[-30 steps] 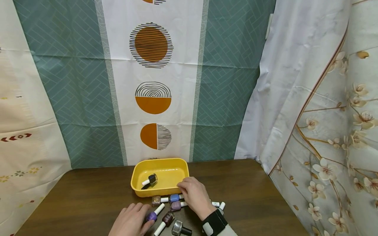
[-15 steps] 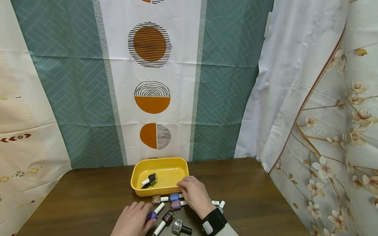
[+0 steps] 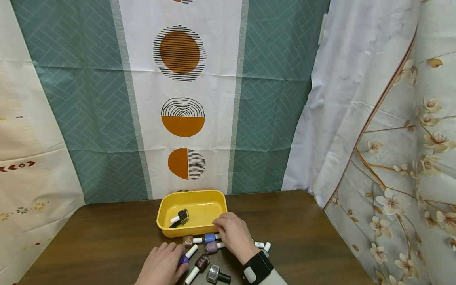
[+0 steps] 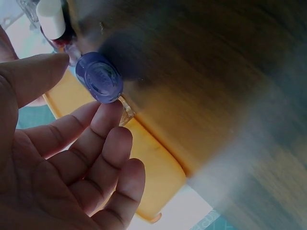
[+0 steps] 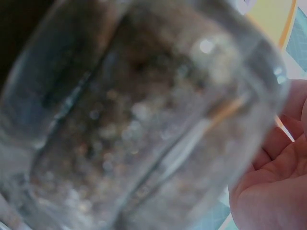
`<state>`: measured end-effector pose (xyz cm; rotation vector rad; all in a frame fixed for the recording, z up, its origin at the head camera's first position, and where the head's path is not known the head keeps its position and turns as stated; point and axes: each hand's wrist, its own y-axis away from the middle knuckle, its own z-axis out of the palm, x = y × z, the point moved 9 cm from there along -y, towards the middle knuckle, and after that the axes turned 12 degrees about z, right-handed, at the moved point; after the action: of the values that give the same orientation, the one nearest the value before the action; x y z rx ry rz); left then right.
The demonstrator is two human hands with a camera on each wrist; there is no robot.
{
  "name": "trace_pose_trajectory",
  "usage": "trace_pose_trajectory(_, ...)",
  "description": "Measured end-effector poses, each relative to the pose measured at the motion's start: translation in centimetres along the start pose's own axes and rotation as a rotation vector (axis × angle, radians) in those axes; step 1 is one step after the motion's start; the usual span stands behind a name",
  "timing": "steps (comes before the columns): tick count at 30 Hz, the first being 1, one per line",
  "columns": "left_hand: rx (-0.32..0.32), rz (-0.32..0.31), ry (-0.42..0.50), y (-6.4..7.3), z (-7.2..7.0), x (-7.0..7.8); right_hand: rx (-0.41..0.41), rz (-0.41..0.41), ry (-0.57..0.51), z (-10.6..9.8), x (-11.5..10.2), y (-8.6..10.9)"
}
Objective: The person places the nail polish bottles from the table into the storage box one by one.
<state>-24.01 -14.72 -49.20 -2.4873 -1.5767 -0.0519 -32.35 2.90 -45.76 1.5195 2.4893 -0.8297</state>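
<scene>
A glossy purple glass nail-polish bottle with a long white cap (image 3: 184, 259) lies aslant on the brown wooden tabletop (image 3: 107, 233), its cap angled away from the person, so the left hand (image 3: 160, 263) meets it at the rounded glass body. That hand is loosely spread around the bottle: the left wrist view shows the thumb just apart on one side and fingertips at the other edge, so no firm pinch shows. The right hand (image 3: 236, 237) is at the near right corner of the shallow yellow plastic tray (image 3: 192, 230), fingers bent against the wall, perhaps to steady it; whether they grip the rim or only rest there, I cannot tell. More bottles lie on their sides, kept close between the person and the tray, likely for easy reach: brown glitter (image 3: 187, 241) and blue (image 3: 209, 238) just beside the tray's front wall, mauve (image 3: 211, 247) behind dark maroon (image 3: 202, 263), and clear glass with a black cap (image 3: 213, 274) nearer the person. Inside the tray, a black bottle with a white cap (image 3: 183, 215) lies toward the left, over a dark piece (image 3: 174, 225) too small to identify, leaving the right side free.
</scene>
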Motion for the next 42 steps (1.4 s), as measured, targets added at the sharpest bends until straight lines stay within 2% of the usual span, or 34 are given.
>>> trace_pose_trajectory(7,0.044,0.025,-0.054,0.10,-0.21,0.18,0.002,0.002,0.001,-0.06,-0.07,0.02)
trace_pose_trajectory(19,0.043,0.046,-0.078,-0.11,0.03,0.32,-0.005,0.013,-0.004,0.09,-0.05,-0.02)
trace_pose_trajectory(30,-0.017,0.001,-0.044,-0.12,0.51,-0.21,0.003,0.008,-0.004,-0.17,-0.10,-0.03)
trace_pose_trajectory(42,-0.018,-0.017,-0.048,0.01,0.65,-0.39,-0.005,0.015,-0.010,-0.01,-0.02,-0.10)
